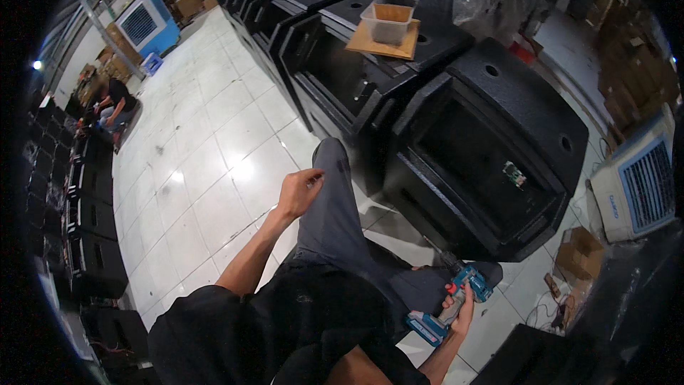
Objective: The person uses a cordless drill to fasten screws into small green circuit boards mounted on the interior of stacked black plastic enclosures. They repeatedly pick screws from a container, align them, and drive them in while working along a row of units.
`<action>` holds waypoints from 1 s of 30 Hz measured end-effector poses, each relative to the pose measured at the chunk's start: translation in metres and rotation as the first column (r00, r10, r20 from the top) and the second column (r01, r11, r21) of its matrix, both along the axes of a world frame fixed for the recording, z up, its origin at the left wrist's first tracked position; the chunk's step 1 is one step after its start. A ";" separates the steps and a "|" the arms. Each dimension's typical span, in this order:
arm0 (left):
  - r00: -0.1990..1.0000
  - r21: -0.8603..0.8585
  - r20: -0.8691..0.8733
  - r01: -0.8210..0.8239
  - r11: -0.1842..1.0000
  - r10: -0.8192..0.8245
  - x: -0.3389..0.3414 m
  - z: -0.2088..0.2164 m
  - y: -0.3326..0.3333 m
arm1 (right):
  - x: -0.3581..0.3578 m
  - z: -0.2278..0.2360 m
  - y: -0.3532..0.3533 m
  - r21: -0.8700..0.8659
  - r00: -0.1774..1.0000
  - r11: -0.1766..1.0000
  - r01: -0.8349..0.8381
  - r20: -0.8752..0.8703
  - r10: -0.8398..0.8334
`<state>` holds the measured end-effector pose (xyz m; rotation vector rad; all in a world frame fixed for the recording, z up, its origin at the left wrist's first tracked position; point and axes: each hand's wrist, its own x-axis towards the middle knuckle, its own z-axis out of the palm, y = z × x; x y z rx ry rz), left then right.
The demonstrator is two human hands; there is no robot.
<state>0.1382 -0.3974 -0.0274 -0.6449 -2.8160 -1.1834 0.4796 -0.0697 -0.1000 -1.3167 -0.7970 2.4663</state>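
Air cooler and cardboard box stand near a speaker cabinet; right grip clasps a cordless drill, left grip curls empty.

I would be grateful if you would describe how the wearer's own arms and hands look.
The left hand and right hand wear no gloves. Both forearms are uncovered below the black short-sleeved shirt; its left sleeve looks plain, and the right one is mostly hidden.

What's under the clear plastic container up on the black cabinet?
A flat tan board, resting on the black cabinet. The cabinet top directly beneath the board is covered; can't tell what's there.
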 end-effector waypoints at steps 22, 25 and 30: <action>0.934 0.025 -0.291 -0.210 0.977 0.209 -0.297 -0.012 -0.029 | -0.056 -0.003 -0.048 0.111 0.946 0.991 -0.080 0.321 0.041; 0.855 -0.023 -0.468 -0.264 0.964 0.223 -0.319 0.005 -0.023 | -0.071 -0.007 -0.069 0.106 0.955 0.991 -0.076 0.295 0.042; 0.792 -0.043 -0.556 -0.331 0.943 0.253 -0.365 0.026 -0.030 | -0.103 -0.006 -0.109 0.059 0.959 0.997 -0.058 0.281 0.040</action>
